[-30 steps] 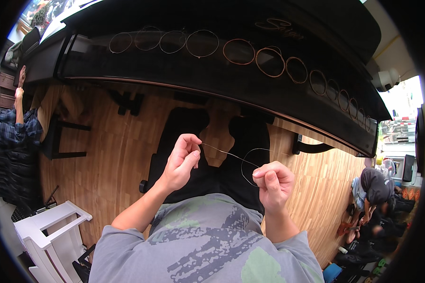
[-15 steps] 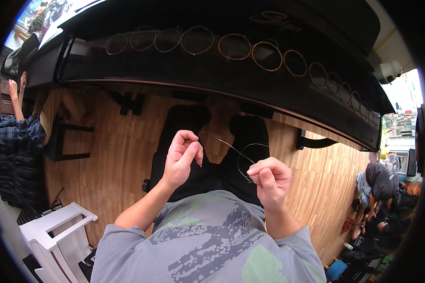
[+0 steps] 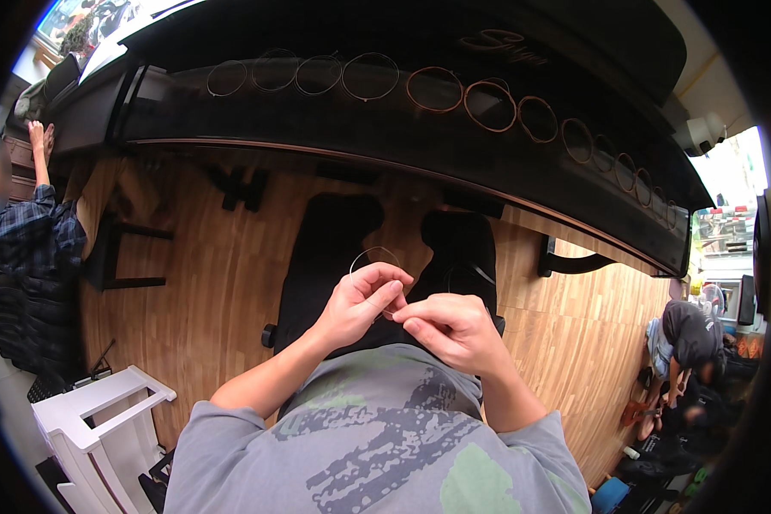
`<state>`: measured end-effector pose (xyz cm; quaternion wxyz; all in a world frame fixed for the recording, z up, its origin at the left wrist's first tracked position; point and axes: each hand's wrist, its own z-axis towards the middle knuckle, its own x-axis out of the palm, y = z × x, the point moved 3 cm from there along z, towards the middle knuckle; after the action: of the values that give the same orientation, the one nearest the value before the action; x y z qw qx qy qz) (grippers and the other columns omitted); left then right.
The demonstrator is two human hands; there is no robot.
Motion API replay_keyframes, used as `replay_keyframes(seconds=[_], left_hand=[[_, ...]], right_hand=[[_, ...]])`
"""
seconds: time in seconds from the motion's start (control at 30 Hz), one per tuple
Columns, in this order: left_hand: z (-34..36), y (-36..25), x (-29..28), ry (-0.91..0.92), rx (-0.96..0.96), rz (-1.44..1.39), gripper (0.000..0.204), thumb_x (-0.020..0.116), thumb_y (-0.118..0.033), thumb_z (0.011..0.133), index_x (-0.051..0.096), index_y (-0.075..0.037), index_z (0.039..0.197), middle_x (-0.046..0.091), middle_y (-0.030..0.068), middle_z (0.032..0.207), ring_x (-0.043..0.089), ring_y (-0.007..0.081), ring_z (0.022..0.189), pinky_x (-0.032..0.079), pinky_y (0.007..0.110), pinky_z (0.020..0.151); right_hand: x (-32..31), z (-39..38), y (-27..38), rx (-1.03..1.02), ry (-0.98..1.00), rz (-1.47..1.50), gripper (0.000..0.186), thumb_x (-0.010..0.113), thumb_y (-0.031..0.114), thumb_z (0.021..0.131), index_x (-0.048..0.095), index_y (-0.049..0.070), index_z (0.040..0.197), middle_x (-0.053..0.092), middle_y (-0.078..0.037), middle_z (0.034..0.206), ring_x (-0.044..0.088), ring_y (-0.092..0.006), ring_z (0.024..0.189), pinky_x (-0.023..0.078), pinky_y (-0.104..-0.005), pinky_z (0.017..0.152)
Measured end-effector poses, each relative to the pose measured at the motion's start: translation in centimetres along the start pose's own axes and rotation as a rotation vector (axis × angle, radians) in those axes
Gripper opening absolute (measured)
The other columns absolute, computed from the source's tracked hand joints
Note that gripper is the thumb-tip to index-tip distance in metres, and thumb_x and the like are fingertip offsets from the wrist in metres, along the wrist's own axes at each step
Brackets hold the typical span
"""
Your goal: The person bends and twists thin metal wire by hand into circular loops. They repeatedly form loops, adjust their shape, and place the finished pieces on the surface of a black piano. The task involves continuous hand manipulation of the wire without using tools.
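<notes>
Over my lap, my left hand (image 3: 357, 301) and my right hand (image 3: 454, 330) meet with their fingertips close together. Between them is a thin silvery metal string (image 3: 375, 248), bent in a loop that rises above my left fingers. My left thumb and fingers pinch it. The right thumb and forefinger are pinched at the string near the left fingertips; the exact point of contact is hidden. Ahead, on the black piano (image 3: 257, 116), lies a row of coiled strings: silvery coils (image 3: 398, 79) on the left, copper-coloured coils (image 3: 466, 103) toward the right.
A white wooden stand (image 3: 103, 411) is at the lower left. At far left a person in a checked shirt (image 3: 34, 227) sits beside a black stool (image 3: 128, 281). Another person (image 3: 692, 334) bends forward at the right. Wooden flooring (image 3: 565, 343) surrounds my legs.
My hands were apart with the string stretched and looped between them. The right hand has moved left to meet the left hand, and the loop now stands above the left fingers.
</notes>
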<state>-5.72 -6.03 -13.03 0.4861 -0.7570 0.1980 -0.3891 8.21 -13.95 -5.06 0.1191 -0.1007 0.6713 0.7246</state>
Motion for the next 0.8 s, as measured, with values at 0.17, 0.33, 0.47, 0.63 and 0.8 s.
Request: replay_keyframes(seconds=[0.17, 0.33, 0.47, 0.63, 0.8], left_hand=[[-0.4, -2.6, 0.9, -0.009, 0.022, 0.11, 0.023, 0.048, -0.008, 0.096, 0.061, 0.0, 0.114, 0.062, 0.0012, 0.082, 0.055, 0.0054, 0.07, 0.048, 0.02, 0.064], [0.2, -4.4, 1.4, 0.025, 0.074, 0.319, 0.025, 0.047, -0.001, 0.094, 0.061, 0.001, 0.114, 0.064, 0.0035, 0.087, 0.056, 0.0056, 0.069, 0.048, 0.02, 0.061], [0.1, -5.3, 2.2, -0.011, 0.211, 0.512, 0.023, 0.054, 0.002, 0.089, 0.063, 0.001, 0.11, 0.063, 0.0057, 0.087, 0.058, 0.0092, 0.069, 0.048, 0.023, 0.06], [-0.5, -6.4, 2.8, -0.015, 0.424, 0.756, 0.028, 0.06, 0.004, 0.081, 0.063, 0.002, 0.109, 0.061, 0.0091, 0.083, 0.061, 0.0174, 0.072, 0.049, 0.028, 0.062], [-1.0, -6.6, 2.9, 0.127, 0.342, 0.672, 0.047, 0.065, 0.003, 0.077, 0.054, 0.001, 0.123, 0.063, 0.0077, 0.086, 0.064, 0.0154, 0.078, 0.052, 0.028, 0.07]], right_hand=[[-0.3, 0.9, -0.4, 0.072, -0.095, -0.076, 0.008, 0.065, 0.007, 0.084, 0.069, 0.003, 0.088, 0.068, -0.009, 0.079, 0.065, -0.019, 0.068, 0.05, -0.028, 0.059], [-1.2, 1.4, -1.0, 0.073, -0.262, -0.116, 0.009, 0.067, 0.01, 0.083, 0.065, 0.001, 0.085, 0.064, -0.007, 0.071, 0.054, -0.0125, 0.052, 0.043, -0.026, 0.049], [-1.0, 1.4, -1.7, 0.134, -0.258, -0.066, 0.009, 0.067, 0.011, 0.084, 0.064, 0.002, 0.085, 0.058, -0.004, 0.061, 0.047, -0.0069, 0.048, 0.037, -0.0237, 0.046], [-0.7, 1.1, -2.8, 0.23, -0.24, 0.16, 0.009, 0.066, 0.008, 0.086, 0.061, 0.001, 0.086, 0.048, 0.007, 0.063, 0.036, 0.0004, 0.056, 0.029, -0.0178, 0.048], [-1.0, 1.1, -1.6, 0.153, -0.278, 0.197, 0.022, 0.064, 0.009, 0.087, 0.059, 0.002, 0.107, 0.046, 0.007, 0.065, 0.035, -0.0002, 0.056, 0.03, -0.0181, 0.049]])
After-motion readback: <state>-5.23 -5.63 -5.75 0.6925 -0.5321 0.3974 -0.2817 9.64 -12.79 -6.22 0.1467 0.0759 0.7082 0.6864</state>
